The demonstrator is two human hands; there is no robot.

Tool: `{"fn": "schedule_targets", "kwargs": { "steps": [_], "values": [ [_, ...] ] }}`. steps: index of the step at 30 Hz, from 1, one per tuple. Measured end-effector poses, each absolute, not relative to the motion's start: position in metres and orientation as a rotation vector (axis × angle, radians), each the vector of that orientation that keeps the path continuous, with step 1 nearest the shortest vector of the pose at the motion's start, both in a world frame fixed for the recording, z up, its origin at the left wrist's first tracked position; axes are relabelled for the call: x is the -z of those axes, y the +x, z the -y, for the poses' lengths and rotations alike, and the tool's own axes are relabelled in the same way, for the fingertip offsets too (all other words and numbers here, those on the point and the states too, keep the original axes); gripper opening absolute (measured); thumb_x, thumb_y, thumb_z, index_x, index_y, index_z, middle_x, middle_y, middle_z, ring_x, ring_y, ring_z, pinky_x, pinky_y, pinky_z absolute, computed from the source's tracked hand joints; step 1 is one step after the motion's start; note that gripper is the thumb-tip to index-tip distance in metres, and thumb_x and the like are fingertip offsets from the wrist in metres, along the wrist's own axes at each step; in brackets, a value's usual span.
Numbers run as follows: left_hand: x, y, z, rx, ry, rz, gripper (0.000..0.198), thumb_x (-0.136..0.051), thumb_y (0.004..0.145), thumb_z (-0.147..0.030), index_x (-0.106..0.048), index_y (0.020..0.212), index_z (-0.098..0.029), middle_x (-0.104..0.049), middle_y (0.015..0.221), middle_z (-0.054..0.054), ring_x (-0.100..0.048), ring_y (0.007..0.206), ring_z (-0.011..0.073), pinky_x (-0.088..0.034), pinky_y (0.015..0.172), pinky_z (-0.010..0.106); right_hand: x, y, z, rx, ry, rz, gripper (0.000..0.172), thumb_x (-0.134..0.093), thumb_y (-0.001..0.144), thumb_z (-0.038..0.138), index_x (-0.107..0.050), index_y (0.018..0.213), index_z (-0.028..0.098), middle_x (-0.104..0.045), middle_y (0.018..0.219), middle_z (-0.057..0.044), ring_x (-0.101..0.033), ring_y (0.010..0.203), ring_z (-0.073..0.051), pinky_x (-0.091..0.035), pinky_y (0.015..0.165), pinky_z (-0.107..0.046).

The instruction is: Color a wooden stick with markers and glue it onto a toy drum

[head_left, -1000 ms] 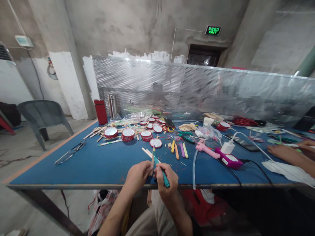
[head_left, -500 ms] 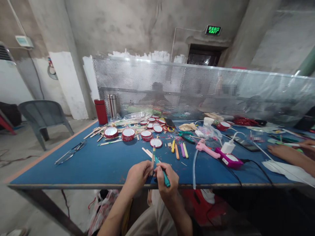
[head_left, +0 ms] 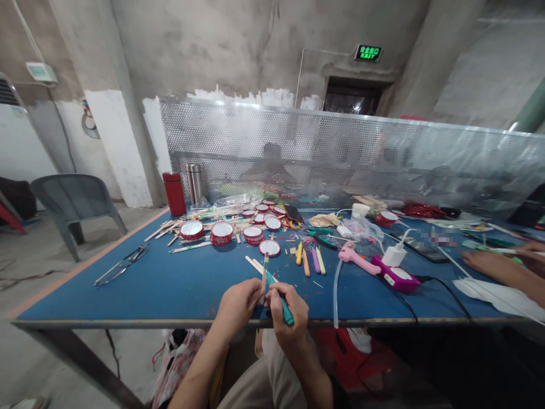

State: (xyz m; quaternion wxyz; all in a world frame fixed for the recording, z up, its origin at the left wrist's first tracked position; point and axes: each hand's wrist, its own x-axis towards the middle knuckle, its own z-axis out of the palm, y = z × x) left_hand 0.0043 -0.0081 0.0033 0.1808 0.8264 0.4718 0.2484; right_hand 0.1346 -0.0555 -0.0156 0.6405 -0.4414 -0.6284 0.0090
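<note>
Near the table's front edge, my left hand point(head_left: 240, 301) pinches a wooden craft stick point(head_left: 264, 278), held upright with purple and yellow colour at its top end. My right hand point(head_left: 290, 307) grips a teal marker pen point(head_left: 284, 307), its tip against or very close to the stick; the exact contact is too small to make out. Two plain craft sticks point(head_left: 254, 264) lie on the table just behind my hands. Beyond them is a small round drum point(head_left: 269, 248) with a white face and red rim. Yellow, orange, purple and light green markers point(head_left: 316, 261) lie to the right.
Several more red-rimmed drums point(head_left: 222, 232) and loose sticks lie further back. Glasses point(head_left: 123, 266) rest at left, beside a red flask point(head_left: 174, 193). A pink tool point(head_left: 360, 258), a purple charger box point(head_left: 395, 275) and cables lie right. A co-worker's hand point(head_left: 485, 264) is at far right.
The marker in my right hand has shifted very slightly along the stick. My left hand keeps its place with the stick upright.
</note>
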Motion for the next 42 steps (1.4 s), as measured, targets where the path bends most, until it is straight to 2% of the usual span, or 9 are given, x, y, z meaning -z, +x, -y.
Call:
{"fn": "schedule_targets", "kwargs": {
  "steps": [13, 42],
  "values": [
    [-0.0077, 0.0046, 0.0106, -0.683, 2.324, -1.332, 0.028, -0.036, 0.088, -0.033, -0.052, 0.069, -0.021, -0.058, 0.068, -0.001, -0.048, 0.062, 0.013, -0.031, 0.058, 0.021, 0.0125, 0.1342, 0.0568, -0.016, -1.003, 1.45, 0.014, -0.046, 0.088, 0.021, -0.06, 0.088, 0.019, -0.066, 0.072, -0.002, -0.066, 0.066, -0.014, -0.051, 0.061, -0.022],
    [-0.0056, 0.0049, 0.0099, -0.7, 2.331, -1.333, 0.026, -0.038, 0.088, -0.032, -0.047, 0.066, -0.021, -0.056, 0.067, -0.001, -0.049, 0.063, 0.0132, -0.029, 0.058, 0.021, 0.0149, 0.134, 0.0568, -0.024, -1.003, 1.404, 0.014, -0.046, 0.088, 0.018, -0.059, 0.091, 0.019, -0.066, 0.073, -0.001, -0.066, 0.066, -0.014, -0.05, 0.06, -0.023]
  ]
}}
